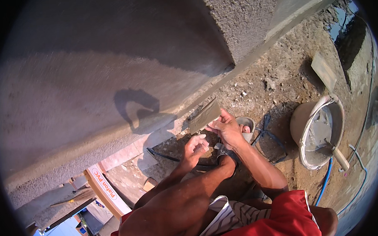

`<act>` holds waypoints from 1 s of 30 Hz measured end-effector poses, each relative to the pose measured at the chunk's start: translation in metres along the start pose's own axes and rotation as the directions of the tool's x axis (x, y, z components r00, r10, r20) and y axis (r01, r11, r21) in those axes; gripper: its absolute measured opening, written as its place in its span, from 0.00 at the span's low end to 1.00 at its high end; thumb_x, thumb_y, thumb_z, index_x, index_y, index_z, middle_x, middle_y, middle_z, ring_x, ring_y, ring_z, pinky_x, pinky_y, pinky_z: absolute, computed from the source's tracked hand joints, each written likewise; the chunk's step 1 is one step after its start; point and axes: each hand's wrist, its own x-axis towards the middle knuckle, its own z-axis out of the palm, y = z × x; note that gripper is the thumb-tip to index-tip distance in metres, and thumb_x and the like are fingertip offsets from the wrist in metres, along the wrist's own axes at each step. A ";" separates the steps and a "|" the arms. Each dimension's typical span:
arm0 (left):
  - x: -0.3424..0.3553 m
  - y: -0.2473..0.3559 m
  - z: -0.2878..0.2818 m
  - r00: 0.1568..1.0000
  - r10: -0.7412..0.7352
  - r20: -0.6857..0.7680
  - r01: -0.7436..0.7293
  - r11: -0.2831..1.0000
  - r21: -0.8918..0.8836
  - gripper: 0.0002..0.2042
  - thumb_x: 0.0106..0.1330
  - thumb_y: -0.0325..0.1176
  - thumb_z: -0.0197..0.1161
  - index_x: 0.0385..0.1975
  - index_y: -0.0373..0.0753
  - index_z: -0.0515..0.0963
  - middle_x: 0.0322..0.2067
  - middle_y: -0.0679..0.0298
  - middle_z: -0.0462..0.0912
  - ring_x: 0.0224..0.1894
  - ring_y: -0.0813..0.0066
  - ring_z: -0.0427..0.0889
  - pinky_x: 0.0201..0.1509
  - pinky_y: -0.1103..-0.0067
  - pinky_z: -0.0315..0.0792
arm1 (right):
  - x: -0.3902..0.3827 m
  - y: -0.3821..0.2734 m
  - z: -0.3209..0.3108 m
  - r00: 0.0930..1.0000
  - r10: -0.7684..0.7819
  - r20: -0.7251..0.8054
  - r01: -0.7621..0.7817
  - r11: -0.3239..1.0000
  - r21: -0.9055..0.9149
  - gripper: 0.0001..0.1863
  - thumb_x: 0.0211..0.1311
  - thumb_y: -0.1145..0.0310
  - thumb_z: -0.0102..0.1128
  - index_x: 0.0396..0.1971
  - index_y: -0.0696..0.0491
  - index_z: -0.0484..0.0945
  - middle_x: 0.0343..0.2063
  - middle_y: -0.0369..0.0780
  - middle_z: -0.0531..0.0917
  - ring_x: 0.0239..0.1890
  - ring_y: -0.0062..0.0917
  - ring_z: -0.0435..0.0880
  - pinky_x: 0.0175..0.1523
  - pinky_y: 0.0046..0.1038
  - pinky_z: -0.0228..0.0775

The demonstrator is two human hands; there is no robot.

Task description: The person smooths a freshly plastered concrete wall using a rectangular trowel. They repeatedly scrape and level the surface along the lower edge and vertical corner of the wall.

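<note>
The right hand (227, 129) grips a trowel (204, 116) blade-up near the wall (90, 80) — the left hand's (195, 148) fingers curl closed, empty — with the mortar bucket (318, 131) within reach.

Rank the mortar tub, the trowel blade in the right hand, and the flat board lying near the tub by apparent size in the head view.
1. Mortar tub, clearly the largest.
2. Trowel blade and flat board look about alike; the blade is nearer the camera, so I won't rank them.

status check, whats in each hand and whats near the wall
Right hand gripping trowel, blade raised by plastered wall. Left hand curled, nothing seen in it. Mortar bucket off right, nothing blocking.
</note>
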 end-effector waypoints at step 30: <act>-0.007 -0.001 0.003 1.000 0.004 0.004 -0.004 0.996 -0.091 0.19 0.60 0.29 0.59 0.50 0.33 0.65 0.38 0.65 0.74 0.39 0.82 0.72 0.46 0.83 0.66 | 0.031 0.034 0.050 0.993 -0.016 -0.115 0.011 0.999 -0.047 0.15 0.58 0.83 0.53 0.46 0.58 0.69 0.24 0.32 0.75 0.30 0.18 0.80 0.38 0.21 0.79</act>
